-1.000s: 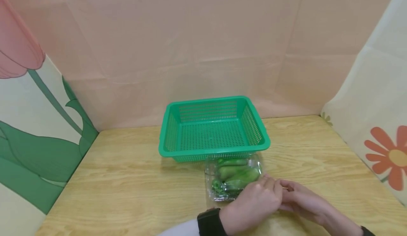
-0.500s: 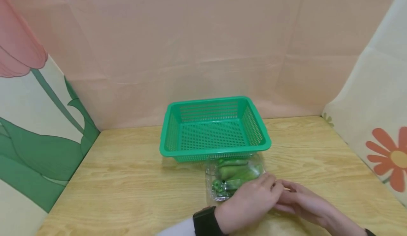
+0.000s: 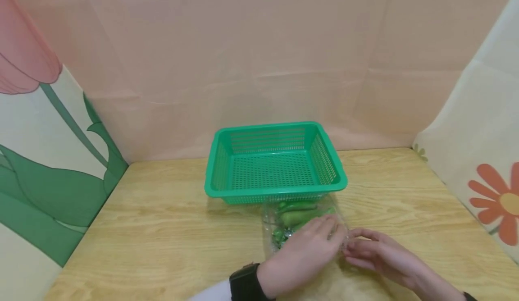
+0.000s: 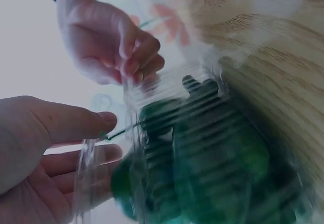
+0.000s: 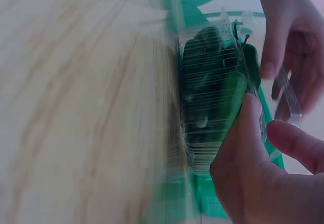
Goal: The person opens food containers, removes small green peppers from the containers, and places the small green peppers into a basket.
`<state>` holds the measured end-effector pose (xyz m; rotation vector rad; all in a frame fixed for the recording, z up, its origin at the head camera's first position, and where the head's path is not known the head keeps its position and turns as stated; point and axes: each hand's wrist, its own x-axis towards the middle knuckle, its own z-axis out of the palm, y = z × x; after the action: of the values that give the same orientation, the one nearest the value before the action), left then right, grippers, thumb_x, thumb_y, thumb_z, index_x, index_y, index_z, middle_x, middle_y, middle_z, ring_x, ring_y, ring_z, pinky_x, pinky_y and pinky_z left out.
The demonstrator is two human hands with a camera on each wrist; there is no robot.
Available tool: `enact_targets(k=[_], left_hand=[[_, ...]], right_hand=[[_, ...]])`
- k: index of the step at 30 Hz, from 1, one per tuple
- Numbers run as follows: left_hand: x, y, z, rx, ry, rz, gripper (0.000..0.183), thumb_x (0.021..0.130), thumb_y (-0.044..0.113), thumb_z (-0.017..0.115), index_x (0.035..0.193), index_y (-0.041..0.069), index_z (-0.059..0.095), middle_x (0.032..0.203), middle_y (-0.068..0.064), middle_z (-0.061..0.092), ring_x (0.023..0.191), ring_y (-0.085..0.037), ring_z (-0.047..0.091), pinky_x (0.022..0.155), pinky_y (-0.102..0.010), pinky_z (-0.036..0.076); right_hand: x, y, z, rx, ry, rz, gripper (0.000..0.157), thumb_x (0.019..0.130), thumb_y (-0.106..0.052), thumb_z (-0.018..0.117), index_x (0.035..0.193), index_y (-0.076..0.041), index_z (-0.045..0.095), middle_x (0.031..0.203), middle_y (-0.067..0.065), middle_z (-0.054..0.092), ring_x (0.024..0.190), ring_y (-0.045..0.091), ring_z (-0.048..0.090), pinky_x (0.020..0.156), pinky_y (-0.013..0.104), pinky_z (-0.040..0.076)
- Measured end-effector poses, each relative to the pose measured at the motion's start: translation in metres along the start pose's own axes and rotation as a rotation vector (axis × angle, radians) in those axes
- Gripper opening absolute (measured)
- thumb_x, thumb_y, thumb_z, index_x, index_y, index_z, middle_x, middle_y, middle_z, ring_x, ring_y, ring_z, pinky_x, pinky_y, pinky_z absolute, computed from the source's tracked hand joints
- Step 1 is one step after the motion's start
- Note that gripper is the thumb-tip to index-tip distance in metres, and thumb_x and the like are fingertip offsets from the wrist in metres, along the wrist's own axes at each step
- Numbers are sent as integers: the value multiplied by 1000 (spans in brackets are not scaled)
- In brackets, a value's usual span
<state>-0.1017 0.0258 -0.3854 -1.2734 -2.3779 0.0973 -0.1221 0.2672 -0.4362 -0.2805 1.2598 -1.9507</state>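
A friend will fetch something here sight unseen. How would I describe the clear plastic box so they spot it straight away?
On the table, find the green basket. Just on its near side sits the clear plastic box, the left hand over it and the right hand at its right end. Unlike the basket, it is transparent, showing green vegetables inside.

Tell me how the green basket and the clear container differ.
The green basket is opaque with perforated walls; the clear container is see-through, showing green vegetables inside. The basket is larger than the container. The left hand and right hand are both at the container; neither touches the basket. Basket and container both look roughly rectangular.
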Motion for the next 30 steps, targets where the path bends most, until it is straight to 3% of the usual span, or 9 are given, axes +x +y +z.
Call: enact_targets(k=[4, 9, 13, 20, 30], left_hand=[[-11, -4, -4, 45, 7, -14, 36, 93, 11, 55, 129, 10, 54, 130, -9, 58, 121, -20, 56, 105, -30, 44], [-17, -5, -6, 152, 121, -22, 27, 92, 16, 56, 117, 16, 64, 120, -5, 65, 106, -18, 64, 89, -28, 56], [-19, -7, -10, 197, 176, -20, 24, 92, 20, 55, 113, 19, 66, 115, -2, 67, 97, -15, 66, 78, -23, 57], [-17, -7, -23, 178, 119, 14, 28, 95, 21, 51, 120, 16, 63, 117, -4, 67, 98, -15, 66, 80, -24, 57], [-4, -5, -37, 117, 66, 57, 29, 97, 21, 47, 121, 14, 63, 109, 1, 69, 85, -7, 64, 70, -17, 53]], right_hand=[[-1, -3, -3, -35, 38, 36, 22, 99, -3, 37, 113, -10, 51, 109, 5, 65, 108, 19, 63, 100, 36, 49], [-3, -6, -9, -77, 67, 82, 20, 100, -8, 38, 114, -12, 51, 110, 4, 67, 108, 18, 63, 98, 35, 51], [-5, -6, -16, -75, 50, 58, 22, 99, -4, 37, 115, -11, 51, 110, 7, 67, 108, 21, 64, 98, 36, 51], [-13, -8, -28, -59, 25, 7, 31, 99, 0, 34, 120, -6, 56, 113, 13, 66, 109, 22, 64, 99, 34, 50], [-27, -19, -43, -50, -8, 69, 36, 100, -1, 31, 121, -9, 59, 117, 12, 64, 111, 23, 62, 101, 35, 48]])
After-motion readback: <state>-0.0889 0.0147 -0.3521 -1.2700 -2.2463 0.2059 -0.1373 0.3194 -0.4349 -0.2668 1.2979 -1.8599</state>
